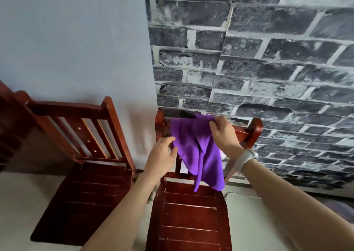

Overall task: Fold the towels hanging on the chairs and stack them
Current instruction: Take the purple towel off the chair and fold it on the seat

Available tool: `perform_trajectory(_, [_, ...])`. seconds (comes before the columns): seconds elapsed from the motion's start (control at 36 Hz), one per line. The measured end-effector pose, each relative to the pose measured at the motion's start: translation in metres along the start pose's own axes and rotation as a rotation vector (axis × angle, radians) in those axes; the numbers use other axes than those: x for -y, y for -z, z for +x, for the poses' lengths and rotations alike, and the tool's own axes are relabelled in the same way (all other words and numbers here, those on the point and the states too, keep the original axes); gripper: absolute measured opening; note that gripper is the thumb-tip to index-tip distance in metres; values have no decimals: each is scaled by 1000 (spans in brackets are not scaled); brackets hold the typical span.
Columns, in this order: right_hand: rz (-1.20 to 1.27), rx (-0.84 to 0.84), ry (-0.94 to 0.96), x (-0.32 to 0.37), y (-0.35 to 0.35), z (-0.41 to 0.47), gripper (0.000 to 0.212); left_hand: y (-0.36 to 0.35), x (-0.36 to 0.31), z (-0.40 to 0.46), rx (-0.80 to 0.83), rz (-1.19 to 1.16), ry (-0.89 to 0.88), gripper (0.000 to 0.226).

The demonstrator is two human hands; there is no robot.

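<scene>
Cloth of the purple towel [199, 151] looks soft and light, so the right hand [223, 133] pinches its top edge and the left hand [162, 155] its left edge, over the back of the right chair [254, 128].

Grey brick-pattern wall [268, 59] meets plain blue wall [67, 40].

chair backrest [247, 131]: middle hidden behind the purple towel [199, 151]
left-edge chair [11, 116]: cut off
brick wall [268, 68]: blurred

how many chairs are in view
2 whole chairs: the left chair with a bare back, and the right chair with the purple towel over its back. Dark wood at the far left edge may be another.
</scene>
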State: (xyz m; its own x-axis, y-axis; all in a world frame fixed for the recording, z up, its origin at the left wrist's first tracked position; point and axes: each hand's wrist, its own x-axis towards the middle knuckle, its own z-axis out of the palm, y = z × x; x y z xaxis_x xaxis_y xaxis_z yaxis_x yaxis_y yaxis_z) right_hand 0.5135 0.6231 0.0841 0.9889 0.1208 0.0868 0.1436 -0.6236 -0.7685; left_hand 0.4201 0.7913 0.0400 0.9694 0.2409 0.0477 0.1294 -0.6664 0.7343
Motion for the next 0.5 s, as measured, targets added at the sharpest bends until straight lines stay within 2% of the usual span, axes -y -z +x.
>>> perform_trajectory(0.06, [77,35,55,17,6,10,1,3,0,9,11,-45,-19,40])
perform_trajectory(0.19, [369,26,56,63,21,25,9,7,-3,28,49,-232,19,65])
perform_trajectory(0.28, [621,76,56,84,33,28,19,10,-11,32,107,-624,231,97])
perform_trajectory(0.31, [717,92,46,89,36,28,19,10,-15,32,146,-829,352,95])
perform_trajectory(0.36, [803,70,26,92,40,22,20,8,-20,31,195,-1212,501,55])
perform_trajectory(0.39, [759,26,18,89,41,17,22,8,-21,30,163,-1282,519,35])
perform_trajectory(0.44, [598,-81,-2,77,41,4,22,9,-19,28,11,-1197,509,22])
perform_trajectory(0.5, [474,-152,-50,58,38,-9,17,13,-13,27,-161,-955,420,25])
